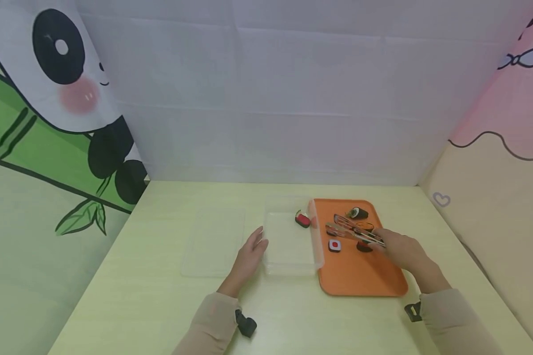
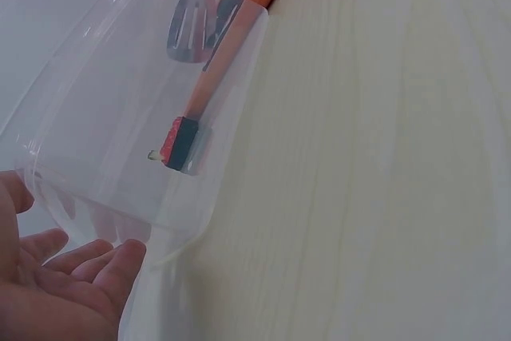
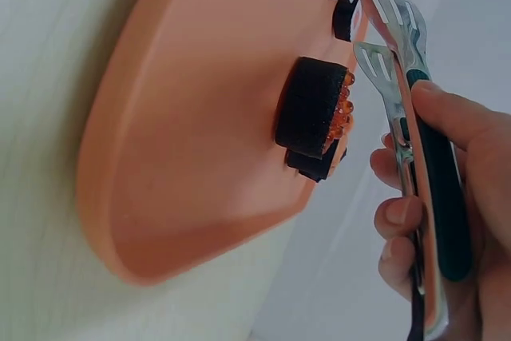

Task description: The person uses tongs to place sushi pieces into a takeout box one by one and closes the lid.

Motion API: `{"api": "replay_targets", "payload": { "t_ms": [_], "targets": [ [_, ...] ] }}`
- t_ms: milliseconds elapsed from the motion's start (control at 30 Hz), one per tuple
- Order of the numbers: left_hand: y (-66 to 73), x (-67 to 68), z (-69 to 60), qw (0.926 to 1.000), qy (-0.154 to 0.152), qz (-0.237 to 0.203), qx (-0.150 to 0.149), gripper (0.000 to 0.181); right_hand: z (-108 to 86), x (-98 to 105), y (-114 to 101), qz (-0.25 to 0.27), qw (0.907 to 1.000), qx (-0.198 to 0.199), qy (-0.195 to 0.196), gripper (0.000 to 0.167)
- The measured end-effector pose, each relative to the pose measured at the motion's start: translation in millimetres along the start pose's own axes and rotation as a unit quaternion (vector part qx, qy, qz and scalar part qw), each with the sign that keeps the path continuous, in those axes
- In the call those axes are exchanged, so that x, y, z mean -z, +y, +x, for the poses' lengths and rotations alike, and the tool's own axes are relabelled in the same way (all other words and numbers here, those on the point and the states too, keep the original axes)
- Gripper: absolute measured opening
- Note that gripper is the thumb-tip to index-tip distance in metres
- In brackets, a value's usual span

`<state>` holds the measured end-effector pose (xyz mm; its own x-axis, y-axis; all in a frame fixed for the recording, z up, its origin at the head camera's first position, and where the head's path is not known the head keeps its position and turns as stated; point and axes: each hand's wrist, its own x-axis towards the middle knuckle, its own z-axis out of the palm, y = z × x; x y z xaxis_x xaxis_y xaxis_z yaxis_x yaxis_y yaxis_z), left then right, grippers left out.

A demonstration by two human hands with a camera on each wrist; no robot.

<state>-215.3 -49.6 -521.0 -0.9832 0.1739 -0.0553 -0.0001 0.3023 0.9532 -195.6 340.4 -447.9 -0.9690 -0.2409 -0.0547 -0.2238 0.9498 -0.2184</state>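
Sleeves (image 1: 209, 323) nearest, left hand (image 1: 247, 254) resting loose-fingered against the box (image 1: 288, 269), one sushi (image 1: 302, 220) inside; right hand (image 1: 401, 250), fingers clamped on parted tongs (image 3: 441, 185) above the tray's (image 1: 360, 281) close-set pieces (image 3: 310, 109), where a sloppy pinch might topple a neighbour.

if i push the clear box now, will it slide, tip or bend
The box looks like thin plastic with one sushi piece in it, so it is probably light and easy to slide. Its broad, flat base suggests it won't readily tip. Its walls look unbent beside the left hand, so it may be fairly stiff.
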Motion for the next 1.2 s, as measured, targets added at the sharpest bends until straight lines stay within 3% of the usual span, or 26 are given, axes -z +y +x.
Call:
{"api": "replay_targets", "payload": {
  "t_ms": [900, 1200],
  "targets": [
    [1.0, -0.9, -0.2, 0.9999, 0.007, 0.003, 0.007, 0.053, 0.6, -6, -3, -0.020, 0.9998, 0.000, 0.008, 0.022],
    [1.9, 0.3, -1.6, 1.0000, 0.003, 0.001, 0.004, 0.054, -1.8, 6, -2, -0.005, 0.9983, 0.025, 0.052, 0.017]
  ]
}}
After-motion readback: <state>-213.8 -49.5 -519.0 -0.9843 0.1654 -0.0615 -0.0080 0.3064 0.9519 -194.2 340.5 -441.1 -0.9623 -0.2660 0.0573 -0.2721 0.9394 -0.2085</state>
